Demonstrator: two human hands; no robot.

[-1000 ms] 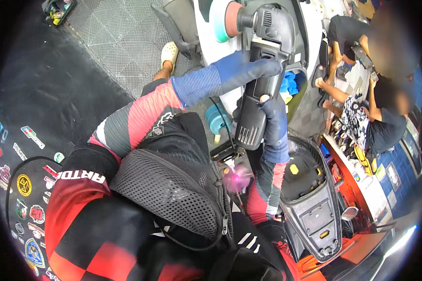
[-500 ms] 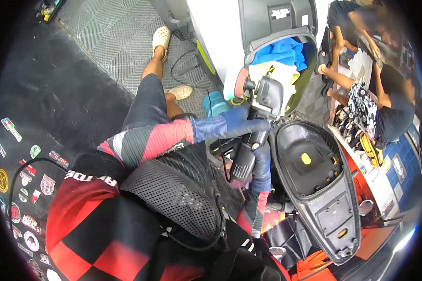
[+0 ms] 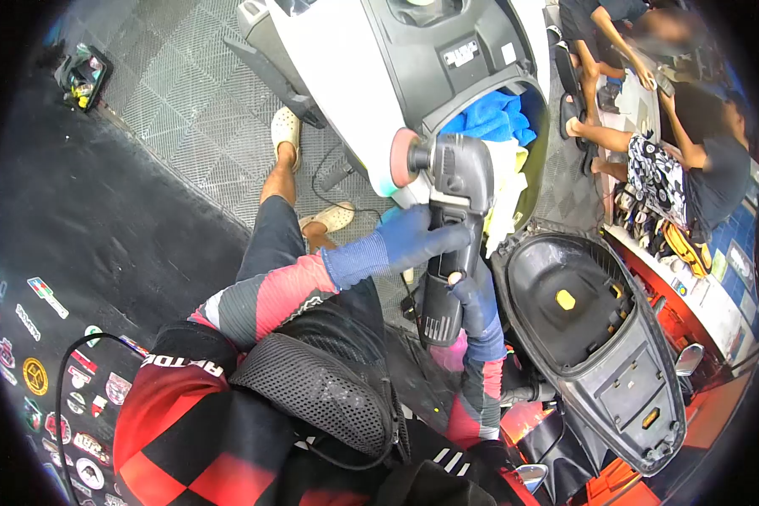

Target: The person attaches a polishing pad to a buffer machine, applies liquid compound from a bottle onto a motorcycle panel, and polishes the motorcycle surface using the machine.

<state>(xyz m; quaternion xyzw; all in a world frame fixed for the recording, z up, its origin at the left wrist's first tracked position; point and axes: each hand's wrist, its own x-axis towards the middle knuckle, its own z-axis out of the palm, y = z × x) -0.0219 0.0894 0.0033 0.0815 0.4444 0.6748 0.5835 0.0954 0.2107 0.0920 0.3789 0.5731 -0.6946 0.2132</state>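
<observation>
A black polisher [image 3: 455, 253] with a round pad [image 3: 396, 160] at its upper end is held up in front of me. My right hand [image 3: 476, 308], in a blue glove, is wrapped round its body from the right. My left hand [image 3: 409, 240], gloved too and blurred by motion, reaches over the polisher's middle with its fingers stretched out; whether it touches is unclear. Just beyond the pad is a white scooter panel [image 3: 337, 67]. Beside the polisher head, a blue cloth [image 3: 489, 118] and a pale yellow cloth [image 3: 506, 190] lie in the scooter's open compartment.
A black seat bucket [image 3: 599, 337] extends along the right. A cord hangs from the polisher. Cream clogs [image 3: 329, 219] stand on the grey tiled floor [image 3: 185, 110]. Several people [image 3: 717, 169] sit at the upper right near a cluttered bench. A small tray [image 3: 84, 80] lies far left.
The view has shifted, so the scooter panel shows more. The polisher, still in my right hand, appears slightly left and more upright. My left hand stays across it.
</observation>
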